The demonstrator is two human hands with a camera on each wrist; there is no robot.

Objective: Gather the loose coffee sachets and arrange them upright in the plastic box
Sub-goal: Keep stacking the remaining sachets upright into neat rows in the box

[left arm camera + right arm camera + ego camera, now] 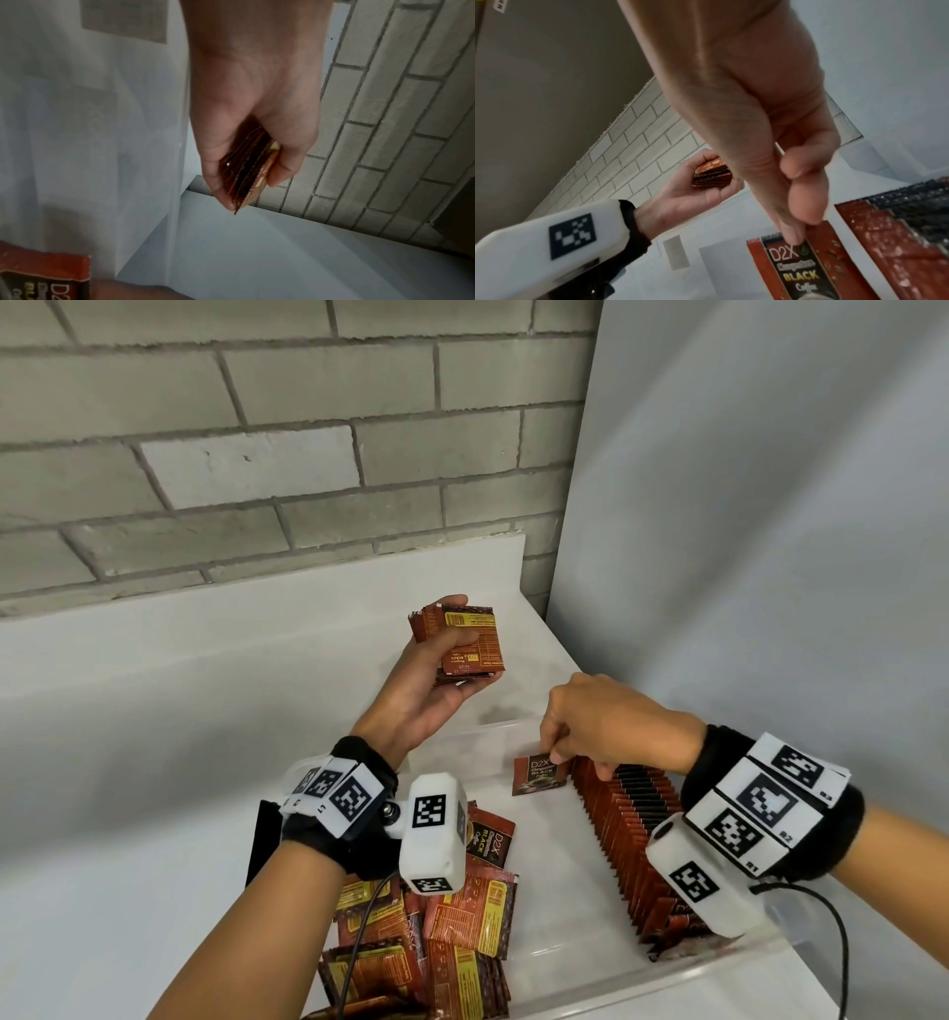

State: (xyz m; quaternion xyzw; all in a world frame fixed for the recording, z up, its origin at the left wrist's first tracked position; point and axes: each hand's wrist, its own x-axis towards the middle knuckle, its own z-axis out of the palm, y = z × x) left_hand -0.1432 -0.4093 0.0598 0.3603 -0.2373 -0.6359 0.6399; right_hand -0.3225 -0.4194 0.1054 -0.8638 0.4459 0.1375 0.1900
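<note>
My left hand (436, 680) is raised above the table and grips a stack of red-brown coffee sachets (462, 639), seen edge-on in the left wrist view as the stack (246, 168). My right hand (590, 726) pinches the top edge of a single sachet (539, 775) marked "D2X Black Coffee" (800, 270), holding it upright just left of the far end of the row of upright sachets (631, 839) inside the clear plastic box (667, 978). Several loose sachets (462, 916) lie in a heap at the box's near left.
The box stands on a white table (154, 814) in a corner. A grey brick wall (257, 454) is behind and a white panel (770, 557) rises at the right. A dark flat object (264, 839) lies left of my left wrist.
</note>
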